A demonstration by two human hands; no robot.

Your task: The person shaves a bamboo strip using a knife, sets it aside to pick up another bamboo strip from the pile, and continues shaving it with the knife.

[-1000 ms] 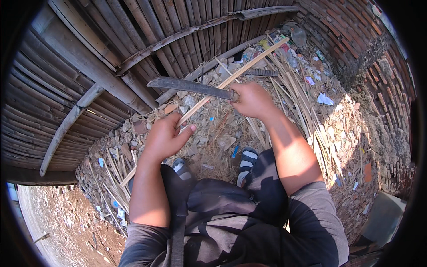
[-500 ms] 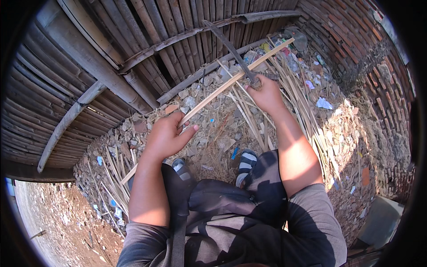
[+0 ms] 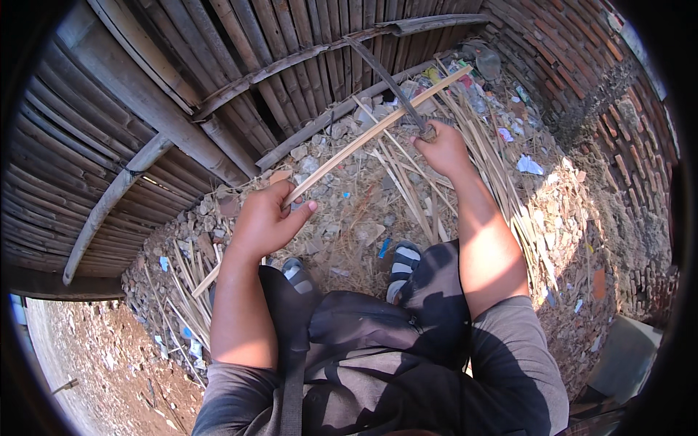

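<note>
My left hand point(image 3: 267, 220) is closed round a long, pale split-bamboo strip point(image 3: 363, 138), which slants from beside my left knee up to the far right. In my right hand point(image 3: 443, 150) is the handle of a machete point(image 3: 389, 80), its dark blade pointing away and to the left. The blade crosses the strip beyond my right hand; whether its edge bites into the bamboo I cannot tell. My right fingers hide most of the handle.
Cut bamboo strips point(image 3: 502, 182) lie in a pile at the right, with more strips point(image 3: 190, 272) by my left leg. A bamboo wall point(image 3: 240, 80) stands ahead, a brick wall point(image 3: 567, 58) at the right. Rubble and litter cover the ground between my sandalled feet point(image 3: 402, 270).
The bamboo strip and my left hand have shifted slightly left. My right hand and the machete have moved a little to the right, both hands still gripping.
</note>
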